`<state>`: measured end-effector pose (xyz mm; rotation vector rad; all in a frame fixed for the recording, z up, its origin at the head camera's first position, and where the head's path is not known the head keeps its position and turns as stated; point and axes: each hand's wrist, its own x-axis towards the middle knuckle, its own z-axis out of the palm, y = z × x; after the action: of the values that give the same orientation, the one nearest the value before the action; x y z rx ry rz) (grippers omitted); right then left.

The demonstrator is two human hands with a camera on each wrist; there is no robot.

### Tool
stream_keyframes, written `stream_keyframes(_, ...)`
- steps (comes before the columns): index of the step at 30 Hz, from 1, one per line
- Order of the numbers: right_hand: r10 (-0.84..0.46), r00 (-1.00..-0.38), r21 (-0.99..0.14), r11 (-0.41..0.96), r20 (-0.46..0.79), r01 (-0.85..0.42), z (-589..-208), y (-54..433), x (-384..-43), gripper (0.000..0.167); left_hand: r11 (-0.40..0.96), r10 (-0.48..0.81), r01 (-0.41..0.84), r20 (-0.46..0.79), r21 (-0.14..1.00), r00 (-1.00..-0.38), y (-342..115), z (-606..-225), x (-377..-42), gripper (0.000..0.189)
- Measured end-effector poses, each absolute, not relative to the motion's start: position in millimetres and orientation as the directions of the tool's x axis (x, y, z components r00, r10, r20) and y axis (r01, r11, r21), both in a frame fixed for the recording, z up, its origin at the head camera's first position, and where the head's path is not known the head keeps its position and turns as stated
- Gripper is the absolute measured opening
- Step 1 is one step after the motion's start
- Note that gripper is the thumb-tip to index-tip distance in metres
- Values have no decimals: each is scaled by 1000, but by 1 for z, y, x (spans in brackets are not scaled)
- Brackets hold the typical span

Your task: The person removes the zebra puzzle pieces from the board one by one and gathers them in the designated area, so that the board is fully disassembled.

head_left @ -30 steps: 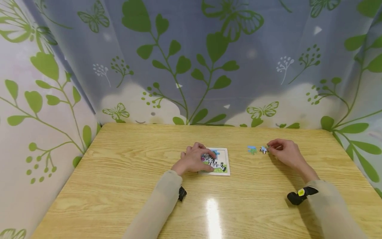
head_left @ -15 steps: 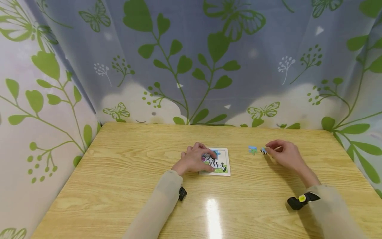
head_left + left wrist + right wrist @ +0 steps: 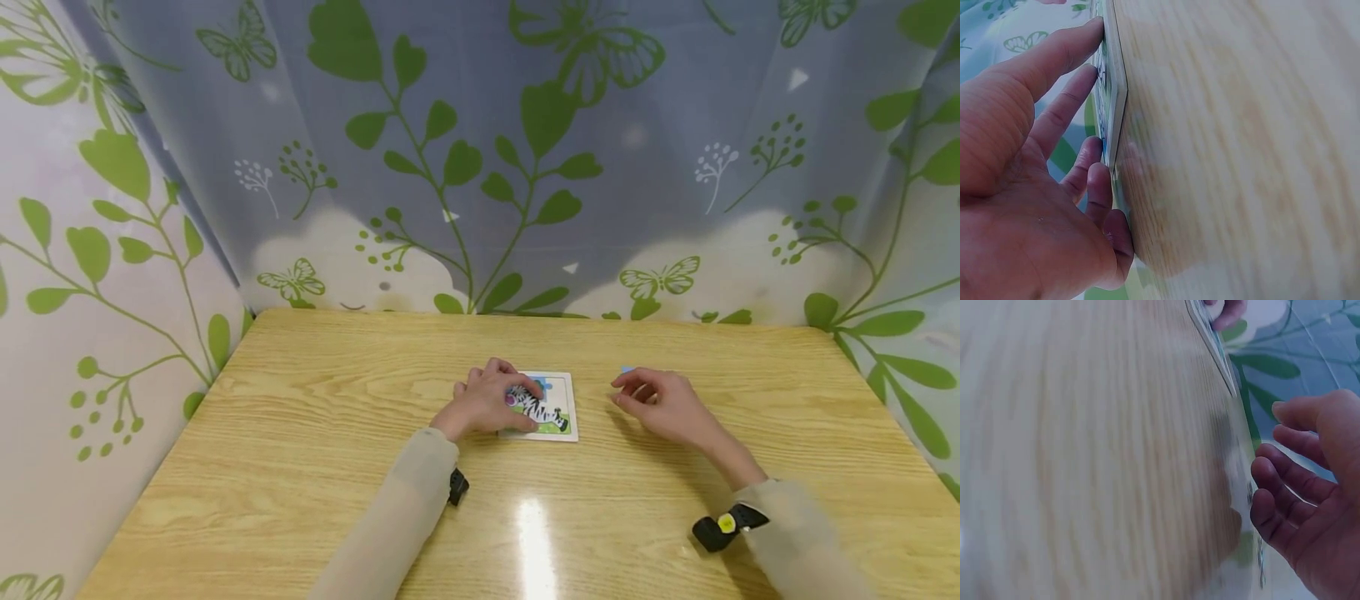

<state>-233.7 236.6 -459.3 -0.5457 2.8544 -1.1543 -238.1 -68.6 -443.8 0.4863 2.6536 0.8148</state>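
My left hand (image 3: 486, 402) rests on a small zebra jigsaw board (image 3: 568, 408) with a white border, its thumb and fingertips touching the picture. The left wrist view shows the board (image 3: 1119, 94) edge-on under the fingers. My right hand (image 3: 667, 407) hovers over the table to the board's right, fingers loosely curved and thumb apart from the forefinger. No piece shows between them in the right wrist view. A bit of a blue puzzle piece (image 3: 627, 368) peeks out behind the right hand. Loose pieces (image 3: 1262, 562) lie on the table beside the fingers; the hand hides part of them.
Both hands work over a wood-grain table (image 3: 337, 400). A curtain (image 3: 480, 150) printed with leaves and butterflies hangs along the back and sides. Each wrist wears a black camera strap (image 3: 738, 525).
My right hand has moved left and slightly nearer from the loose pieces, and now covers most of the blue and green one. The left hand and board stay put.
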Motion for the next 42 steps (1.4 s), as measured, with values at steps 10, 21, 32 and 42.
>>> stream_keyframes(10, -408, -905, -700, 613, 117, -367, -462, 205, -228, 17, 791, 400, 223, -207, 569, -893, -69, -444, -240, 39)
stream_keyframes(21, -489, -865, -688, 588, 117, -426, -463, 178, -231, 19, 791, 397, 215, -214, 573, -892, -69, -444, -240, 39)
stream_keyframes(32, -539, -838, -618, 633, 81, -467, -464, 172, -232, 22, 785, 400, 215, -211, 581, -892, -68, -445, -240, 39)
stream_keyframes(42, -528, -848, -651, 625, 54, -431, -463, 171, -234, 21, 782, 395, 202, -218, 590, -892, -68, -445, -241, 38)
